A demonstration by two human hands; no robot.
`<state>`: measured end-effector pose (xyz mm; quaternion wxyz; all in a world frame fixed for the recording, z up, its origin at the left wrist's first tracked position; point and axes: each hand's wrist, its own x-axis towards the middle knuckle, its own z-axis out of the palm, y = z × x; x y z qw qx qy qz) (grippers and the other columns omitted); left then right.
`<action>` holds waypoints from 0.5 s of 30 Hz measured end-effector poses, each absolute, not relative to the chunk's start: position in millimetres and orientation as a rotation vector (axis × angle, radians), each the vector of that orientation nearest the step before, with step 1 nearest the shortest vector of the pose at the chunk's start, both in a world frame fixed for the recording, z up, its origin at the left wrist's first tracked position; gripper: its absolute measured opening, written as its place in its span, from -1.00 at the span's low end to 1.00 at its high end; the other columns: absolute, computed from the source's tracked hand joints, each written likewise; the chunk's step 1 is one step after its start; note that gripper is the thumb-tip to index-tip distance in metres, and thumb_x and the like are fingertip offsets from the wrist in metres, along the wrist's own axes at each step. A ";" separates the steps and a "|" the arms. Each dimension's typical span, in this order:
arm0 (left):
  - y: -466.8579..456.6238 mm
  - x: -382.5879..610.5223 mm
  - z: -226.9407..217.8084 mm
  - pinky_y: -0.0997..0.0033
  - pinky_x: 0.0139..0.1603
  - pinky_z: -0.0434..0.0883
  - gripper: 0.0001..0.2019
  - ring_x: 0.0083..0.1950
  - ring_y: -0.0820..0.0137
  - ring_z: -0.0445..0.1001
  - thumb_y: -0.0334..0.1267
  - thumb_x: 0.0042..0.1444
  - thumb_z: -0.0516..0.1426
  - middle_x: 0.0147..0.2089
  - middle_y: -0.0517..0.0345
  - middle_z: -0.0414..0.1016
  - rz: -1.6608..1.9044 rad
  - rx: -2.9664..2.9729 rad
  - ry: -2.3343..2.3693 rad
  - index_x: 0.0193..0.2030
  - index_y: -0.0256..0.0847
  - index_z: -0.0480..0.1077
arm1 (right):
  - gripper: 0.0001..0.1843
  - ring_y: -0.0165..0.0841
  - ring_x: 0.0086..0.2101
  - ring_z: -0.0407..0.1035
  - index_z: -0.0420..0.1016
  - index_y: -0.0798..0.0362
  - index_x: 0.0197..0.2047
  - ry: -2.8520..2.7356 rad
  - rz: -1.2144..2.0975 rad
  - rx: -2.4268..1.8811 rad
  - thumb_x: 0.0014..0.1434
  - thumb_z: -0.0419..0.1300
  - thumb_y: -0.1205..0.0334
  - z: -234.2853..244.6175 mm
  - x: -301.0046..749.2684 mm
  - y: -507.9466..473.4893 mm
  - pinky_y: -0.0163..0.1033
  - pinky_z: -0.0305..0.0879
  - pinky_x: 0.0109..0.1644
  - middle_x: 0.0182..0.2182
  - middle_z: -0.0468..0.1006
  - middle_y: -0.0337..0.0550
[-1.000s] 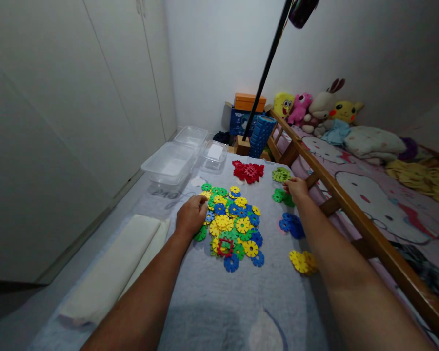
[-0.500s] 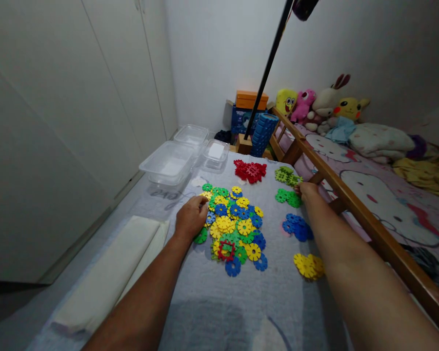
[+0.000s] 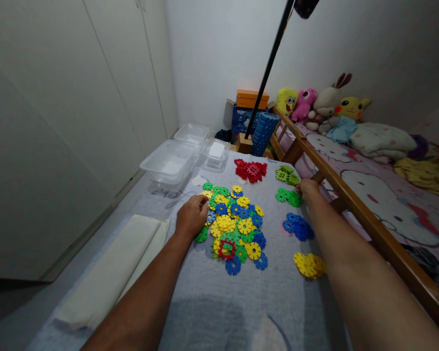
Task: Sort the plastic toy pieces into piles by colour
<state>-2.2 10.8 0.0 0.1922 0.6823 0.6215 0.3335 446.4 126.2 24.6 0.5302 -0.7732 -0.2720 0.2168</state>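
Head view: mixed pile of notched plastic pieces (image 3: 225, 223) on grey cloth (image 3: 278, 297). At its left edge, left hand (image 3: 192, 216), fingers curled; right of it, well apart, right hand (image 3: 309, 190) at light-green pieces (image 3: 286, 174); cannot tell whether gripping with either. Behind it, red pieces (image 3: 250, 170); behind and left, clear containers (image 3: 157, 172).

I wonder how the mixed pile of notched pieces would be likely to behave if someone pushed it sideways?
The mixed pile would probably spread and slide apart, since its pieces lie overlapping. Being thin and flat, they seem light and unlikely to roll. The cloth beneath looks creased, so it might bunch a little.
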 end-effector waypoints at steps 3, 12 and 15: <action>10.8 -2.1 0.2 0.30 -0.08 0.41 -0.76 -0.15 0.27 0.56 -0.26 0.20 0.05 -0.04 0.03 0.61 0.934 1.929 1.745 -0.11 -0.15 0.52 | -0.93 -0.48 -0.66 0.21 0.48 0.13 -0.34 -0.594 0.468 -1.876 0.10 0.29 0.32 24.1 448.2 122.7 -0.45 0.09 -0.70 -0.67 0.30 -0.34; 10.6 -1.7 0.9 0.28 -0.07 0.40 -0.77 -0.14 0.25 0.57 -0.26 0.22 0.04 -0.05 0.02 0.61 0.921 1.930 1.745 -0.11 -0.16 0.51 | -0.91 -0.45 -0.64 0.31 0.43 0.07 -0.47 -0.665 0.444 -1.891 -0.07 0.24 0.44 20.3 453.7 96.7 -0.41 0.24 -0.61 -0.66 0.39 -0.30; 10.1 -1.8 1.0 0.29 -0.07 0.40 -0.77 -0.13 0.25 0.57 -0.27 0.21 0.04 -0.05 0.02 0.61 0.919 1.929 1.746 -0.11 -0.15 0.51 | -0.93 -0.40 -0.62 0.33 0.45 0.06 -0.49 -0.794 0.411 -1.873 -0.08 0.27 0.37 22.2 451.8 89.6 -0.38 0.24 -0.60 -0.69 0.39 -0.27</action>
